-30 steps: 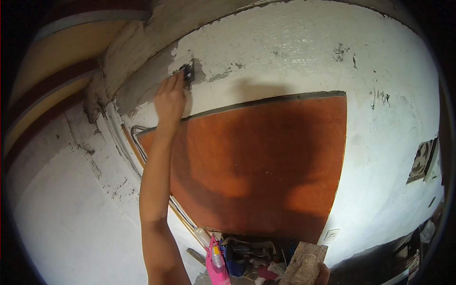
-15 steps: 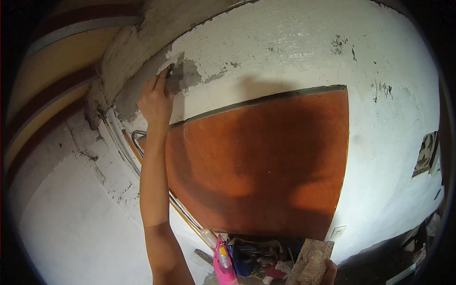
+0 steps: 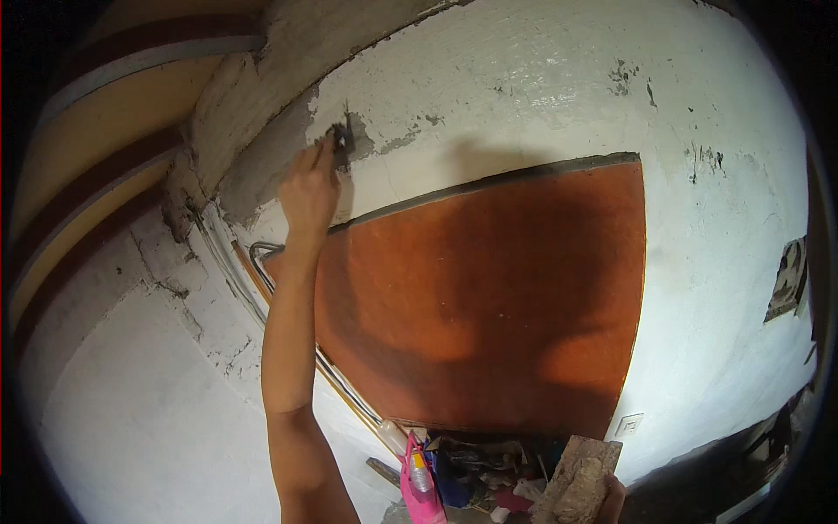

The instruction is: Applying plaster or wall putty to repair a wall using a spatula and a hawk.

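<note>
My left hand [image 3: 307,188] is raised to a patch of peeled grey plaster [image 3: 266,162] on the white wall [image 3: 550,79], its fingers closed on a small dark tool [image 3: 339,135], apparently a scraper or blade, held at the patch's right part. My right hand [image 3: 611,498], low at the right and partly hidden, holds a rough brown board [image 3: 567,467] with lumpy material on it. Below the patch is a large orange panel [image 3: 410,306] with a dark upper edge and my shadow on it.
Left are cables [image 3: 225,253] along the corner and ceiling beams [image 3: 131,52]. Below are a pink bag [image 3: 417,493] with a bottle and a jumble of items [image 3: 480,467]. At right are a wall socket [image 3: 628,425] and a framed recess [image 3: 786,279].
My left hand shifted left and slightly down half a second ago, and has now moved back right to the edge of the flaking paint. The board in my right hand appears slightly farther right.
</note>
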The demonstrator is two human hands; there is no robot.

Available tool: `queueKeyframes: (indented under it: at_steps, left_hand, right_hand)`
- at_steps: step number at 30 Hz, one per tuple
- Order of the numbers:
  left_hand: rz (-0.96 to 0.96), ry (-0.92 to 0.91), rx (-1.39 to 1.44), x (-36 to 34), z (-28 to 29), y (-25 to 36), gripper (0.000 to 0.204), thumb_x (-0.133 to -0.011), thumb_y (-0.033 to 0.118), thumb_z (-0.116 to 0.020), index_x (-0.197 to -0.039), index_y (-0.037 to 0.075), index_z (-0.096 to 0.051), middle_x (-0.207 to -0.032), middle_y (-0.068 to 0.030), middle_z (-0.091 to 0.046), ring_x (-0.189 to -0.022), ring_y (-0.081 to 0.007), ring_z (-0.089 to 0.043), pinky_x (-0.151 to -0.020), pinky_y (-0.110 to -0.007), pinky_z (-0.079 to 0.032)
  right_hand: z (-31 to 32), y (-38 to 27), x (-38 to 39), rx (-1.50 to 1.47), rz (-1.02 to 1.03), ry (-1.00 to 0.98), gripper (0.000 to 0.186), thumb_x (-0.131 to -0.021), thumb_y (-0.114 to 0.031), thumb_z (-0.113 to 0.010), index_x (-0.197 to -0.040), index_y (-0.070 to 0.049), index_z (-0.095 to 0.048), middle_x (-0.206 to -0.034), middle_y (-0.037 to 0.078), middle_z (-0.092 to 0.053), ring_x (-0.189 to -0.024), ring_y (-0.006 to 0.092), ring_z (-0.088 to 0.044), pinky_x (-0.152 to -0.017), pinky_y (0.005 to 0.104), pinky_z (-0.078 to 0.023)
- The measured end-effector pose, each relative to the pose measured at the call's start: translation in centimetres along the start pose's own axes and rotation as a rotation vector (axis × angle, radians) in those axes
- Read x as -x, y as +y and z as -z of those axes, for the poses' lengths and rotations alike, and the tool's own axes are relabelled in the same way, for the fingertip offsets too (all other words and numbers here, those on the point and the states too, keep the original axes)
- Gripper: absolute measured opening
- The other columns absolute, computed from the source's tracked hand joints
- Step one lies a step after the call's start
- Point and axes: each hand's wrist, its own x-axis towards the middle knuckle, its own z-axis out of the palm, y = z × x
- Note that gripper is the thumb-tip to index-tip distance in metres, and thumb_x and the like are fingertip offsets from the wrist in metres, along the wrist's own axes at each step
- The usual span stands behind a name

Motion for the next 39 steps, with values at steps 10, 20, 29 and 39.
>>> queueKeyframes:
  at_steps: [10, 20, 29, 39]
  left_hand:
    - [-0.02, -0.033, 0.016, 0.3, -0.2, 0.9, 0.046, -0.072, -0.003, -0.064, -0.117, 0.006, -0.067, -0.096, -0.0056, -0.068, -0.082, -0.025, -0.064, -0.066, -0.035, -0.055]
    - [0.005, 0.054, 0.072, -1.3, 0.7, 2.1, 0.045, -0.07, -0.003, -0.065, -0.115, 0.003, -0.067, -0.094, -0.0063, -0.066, -0.083, -0.0239, -0.063, -0.07, -0.035, -0.055]
    - [0.021, 0.078, 0.066, 0.3, 0.5, 1.6, 0.043, -0.072, -0.002, -0.062, -0.115, 0.005, -0.068, -0.091, -0.0065, -0.065, -0.08, -0.0225, -0.062, -0.067, -0.034, -0.054]
    - [-0.073, -0.064, 0.137, 0.5, 1.0, 1.8, 0.043, -0.073, -0.002, -0.062, -0.116, 0.004, -0.066, -0.092, -0.0067, -0.065, -0.084, -0.0237, -0.062, -0.071, -0.036, -0.054]
  right_hand:
    - [-2.4, -0.6, 0.8, -0.138, -0.066, -0.023, 0.043, -0.096, -0.032, -0.047, -0.112, 0.005, -0.062, -0.108, 0.015, -0.063, -0.1, 0.0259, -0.058, -0.094, 0.0368, -0.045]
    - [-3.8, -1.1, 1.4, -0.173, -0.076, -0.06, 0.045, -0.095, -0.033, -0.046, -0.115, 0.005, -0.06, -0.108, 0.015, -0.063, -0.1, 0.027, -0.059, -0.093, 0.0376, -0.046]
    - [-3.9, -1.8, 1.8, -0.18, -0.065, -0.079, 0.047, -0.094, -0.034, -0.046, -0.117, 0.005, -0.058, -0.108, 0.016, -0.063, -0.1, 0.0279, -0.06, -0.092, 0.0384, -0.047]
    - [-4.8, -2.3, 2.0, -0.198, -0.077, -0.107, 0.049, -0.093, -0.036, -0.045, -0.119, 0.005, -0.056, -0.108, 0.017, -0.063, -0.099, 0.029, -0.061, -0.091, 0.0392, -0.049]
